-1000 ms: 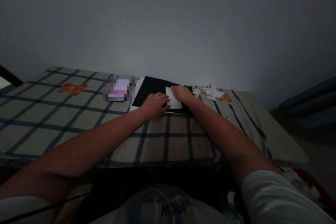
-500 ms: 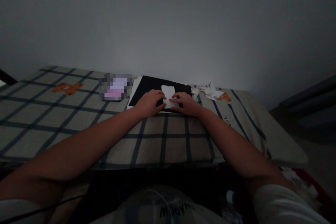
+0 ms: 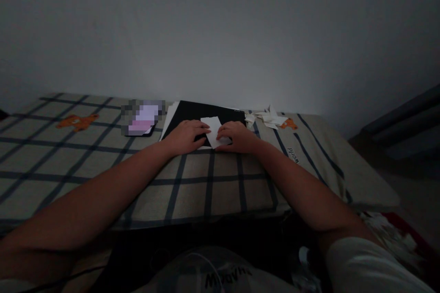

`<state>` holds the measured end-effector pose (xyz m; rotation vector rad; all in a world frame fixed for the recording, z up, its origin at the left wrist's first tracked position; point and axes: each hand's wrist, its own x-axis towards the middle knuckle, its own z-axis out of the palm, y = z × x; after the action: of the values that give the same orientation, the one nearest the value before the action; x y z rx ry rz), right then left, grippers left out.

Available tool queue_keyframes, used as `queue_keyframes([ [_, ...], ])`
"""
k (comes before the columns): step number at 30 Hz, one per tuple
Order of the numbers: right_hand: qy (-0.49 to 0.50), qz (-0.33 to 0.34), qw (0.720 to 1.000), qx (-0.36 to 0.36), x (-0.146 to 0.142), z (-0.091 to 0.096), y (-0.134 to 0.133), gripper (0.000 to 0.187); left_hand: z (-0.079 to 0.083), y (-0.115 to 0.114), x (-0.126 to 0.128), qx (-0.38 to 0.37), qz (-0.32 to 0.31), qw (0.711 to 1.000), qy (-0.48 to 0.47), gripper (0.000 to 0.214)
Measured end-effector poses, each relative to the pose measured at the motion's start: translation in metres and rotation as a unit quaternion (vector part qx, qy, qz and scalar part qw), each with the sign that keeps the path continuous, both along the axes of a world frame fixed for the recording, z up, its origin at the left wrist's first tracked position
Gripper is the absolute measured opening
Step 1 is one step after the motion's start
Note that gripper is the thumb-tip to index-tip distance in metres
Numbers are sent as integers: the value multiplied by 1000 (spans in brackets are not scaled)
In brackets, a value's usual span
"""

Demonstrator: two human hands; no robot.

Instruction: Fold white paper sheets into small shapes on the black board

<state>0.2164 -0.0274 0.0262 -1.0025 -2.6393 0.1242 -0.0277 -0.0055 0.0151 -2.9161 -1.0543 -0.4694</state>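
A small white piece of paper [image 3: 212,129] lies slightly turned on a flat black sheet or folder [image 3: 187,112], which rests over white sheets. My left hand [image 3: 187,136] is at the paper's left edge, its fingers stretched and the thumb apart, the fingertips touching or just beside the paper. On the other side, my right hand [image 3: 238,137] has its fingers curled over the paper's lower right part, thumb at the near edge. The paper under these fingers is partly hidden.
Folded white paper pieces [image 3: 270,118] lie to the right of the black sheet. A phone [image 3: 142,121], its screen blurred out, is at the left. Everything rests on a checked cloth [image 3: 192,183] against a grey wall. A clear bottle [image 3: 304,265] stands low, below the table edge.
The paper has turned and its near edge has shifted. My right hand's fingers have curled more over its right side, while my left hand has eased slightly off it. The view has shifted a little.
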Motion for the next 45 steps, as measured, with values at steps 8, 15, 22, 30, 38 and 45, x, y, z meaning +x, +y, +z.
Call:
queue_keyframes([
  [8,215,-76,972,-48,5,-7,12,25,-1,9,-4,12,11,998,-64,32],
  [15,420,-201,875,-135,13,-12,27,29,6,3,-3,-29,85,980,-180,34],
  [22,463,-213,830,-228,13,-21,33,36,3,0,1,-133,131,938,-291,40],
  [30,313,-239,903,-171,12,-20,27,32,5,1,-1,11,115,977,-181,37],
  [38,236,-255,925,-154,8,-14,22,18,8,-7,5,14,-31,999,-7,40],
  [45,127,-134,982,-42,12,-13,20,21,2,1,0,-26,-97,995,-16,31],
])
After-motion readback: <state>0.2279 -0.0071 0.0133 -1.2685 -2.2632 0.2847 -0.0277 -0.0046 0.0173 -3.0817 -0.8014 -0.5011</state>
